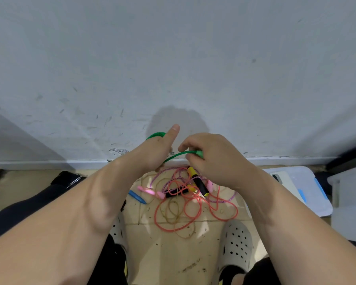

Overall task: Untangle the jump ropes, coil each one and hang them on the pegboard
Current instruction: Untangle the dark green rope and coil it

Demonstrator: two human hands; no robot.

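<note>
Both hands hold the green jump rope (179, 155) up before a white wall (173, 58), over a tangle on the floor (173, 254).

The scuffed wall fills the view beyond the fingers, and the tiled floor lies below them. A pale storage box (308, 188) with blue clips sits low to the right of the fingers. The left hand (158, 149) grasps green loops, which show just behind it, with its thumb raised. The right hand (212, 157) has its fingers clenched round the thicker end of the same rope; a green strand arcs between the two hands. A grey perforated shoe (236, 243) stands nearer the person. Directly beneath the fingers a coral rope (195, 206), a tan rope (173, 210) and a purple braided rope (160, 175) lie knotted together on the floor. Among them are a black and yellow handle (197, 182), a pink handle (146, 190) and a blue handle (137, 196).
</note>
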